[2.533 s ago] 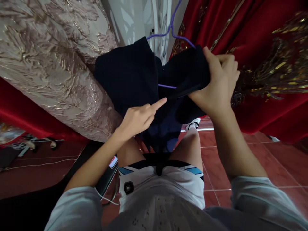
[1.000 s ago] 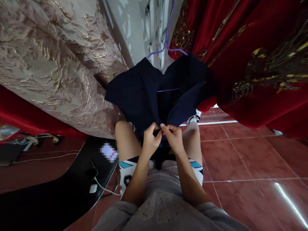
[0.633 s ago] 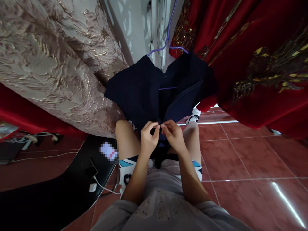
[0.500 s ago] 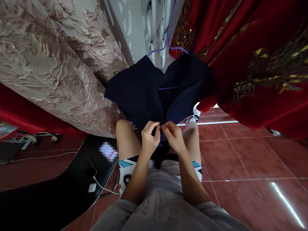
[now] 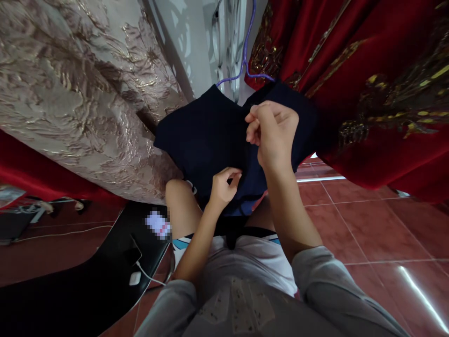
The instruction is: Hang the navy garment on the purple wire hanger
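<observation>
Navy top [image 5: 206,131] hangs neck-to-hem twd lap [image 5: 242,255]; L hand [image 5: 223,188] nearer, fingertips pinched at its front; R hand [image 5: 275,128] curled nr neckline [image 5: 232,104]; holds unclear

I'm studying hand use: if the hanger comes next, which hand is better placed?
Probably right. The right hand is over the upper part of the dark garment, nearer the purple hanger; the left hand is lower, pinching at the garment's front.
</observation>
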### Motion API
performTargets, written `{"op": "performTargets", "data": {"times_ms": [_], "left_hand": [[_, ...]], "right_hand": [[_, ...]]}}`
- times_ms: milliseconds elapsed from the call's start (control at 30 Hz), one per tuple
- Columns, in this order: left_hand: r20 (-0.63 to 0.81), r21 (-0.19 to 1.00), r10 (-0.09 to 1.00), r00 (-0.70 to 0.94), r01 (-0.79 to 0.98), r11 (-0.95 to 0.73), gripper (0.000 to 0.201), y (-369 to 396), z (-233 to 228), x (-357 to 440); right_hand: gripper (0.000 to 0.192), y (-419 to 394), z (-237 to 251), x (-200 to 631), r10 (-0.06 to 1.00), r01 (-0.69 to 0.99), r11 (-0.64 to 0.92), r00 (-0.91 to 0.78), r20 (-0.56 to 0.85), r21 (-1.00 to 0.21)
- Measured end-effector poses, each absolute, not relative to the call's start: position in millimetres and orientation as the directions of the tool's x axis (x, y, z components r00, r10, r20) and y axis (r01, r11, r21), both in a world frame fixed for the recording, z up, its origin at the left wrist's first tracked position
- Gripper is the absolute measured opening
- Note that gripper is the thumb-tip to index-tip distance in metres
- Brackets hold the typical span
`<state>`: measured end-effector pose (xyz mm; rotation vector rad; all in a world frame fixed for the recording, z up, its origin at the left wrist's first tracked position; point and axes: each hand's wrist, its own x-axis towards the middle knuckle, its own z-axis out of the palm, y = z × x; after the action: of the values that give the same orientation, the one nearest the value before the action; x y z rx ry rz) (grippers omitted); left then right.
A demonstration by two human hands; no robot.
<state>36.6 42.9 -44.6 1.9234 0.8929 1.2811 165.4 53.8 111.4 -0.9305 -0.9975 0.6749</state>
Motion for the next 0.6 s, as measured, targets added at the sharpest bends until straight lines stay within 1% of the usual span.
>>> {"op": "performTargets", "data": {"times_ms": [67, 133, 200, 300, 400, 467, 500, 567, 600], "left_hand": [[0.544, 0.781, 0.762, 0.350, 0.121, -0.613, 0.021, 48.6, -3.1, 33.5], [0.641, 0.718, 0.715, 0.279, 0.111, -0.687, 0.031, 57.3, 40.3, 30.0], [0.685, 0.668, 0.672, 0.283, 0.127, -0.734, 0.027, 67.0, 75.2, 28.6], [0.704, 0.626, 0.630, 0.327, 0.131, -0.768, 0.012, 71.9, 103.9, 30.0], [0.721, 0.583, 0.595, 0.356, 0.153, -0.798, 0.015, 63.4, 114.2, 24.3], [0.768, 0.545, 0.579, 0.273, 0.198, -0.815, 0.019, 64.5, 116.3, 10.1], [0.800, 0.530, 0.570, 0.189, 0.225, -0.818, 0.021, 71.1, 115.4, -0.4], [0.839, 0.532, 0.543, -0.031, 0.255, -0.807, 0.020, 97.4, 107.6, -25.8], [0.828, 0.560, 0.535, -0.166, 0.215, -0.800, 0.015, 115.0, 99.8, -38.9]], "right_hand": [[0.031, 47.4, 104.5, 164.5, 0.852, -0.049, 0.429, 0.353, 0.386, -0.902], [0.032, 39.9, 97.7, 165.3, 0.870, -0.015, 0.405, 0.312, 0.381, -0.914], [0.035, 35.3, 95.2, 167.6, 0.863, 0.025, 0.414, 0.307, 0.401, -0.910], [0.035, 37.1, 89.9, 170.6, 0.842, 0.062, 0.438, 0.321, 0.433, -0.897], [0.034, 44.8, 65.1, 168.9, 0.852, 0.072, 0.394, 0.345, 0.393, -0.916], [0.036, 47.4, 39.3, 164.4, 0.891, 0.069, 0.313, 0.325, 0.318, -0.947], [0.036, 47.0, 26.6, 161.3, 0.912, 0.063, 0.272, 0.302, 0.278, -0.960], [0.035, 43.0, 6.9, 153.8, 0.943, 0.045, 0.226, 0.240, 0.230, -0.973], [0.033, 39.8, 1.0, 149.6, 0.951, 0.034, 0.226, 0.209, 0.228, -0.974]]}}
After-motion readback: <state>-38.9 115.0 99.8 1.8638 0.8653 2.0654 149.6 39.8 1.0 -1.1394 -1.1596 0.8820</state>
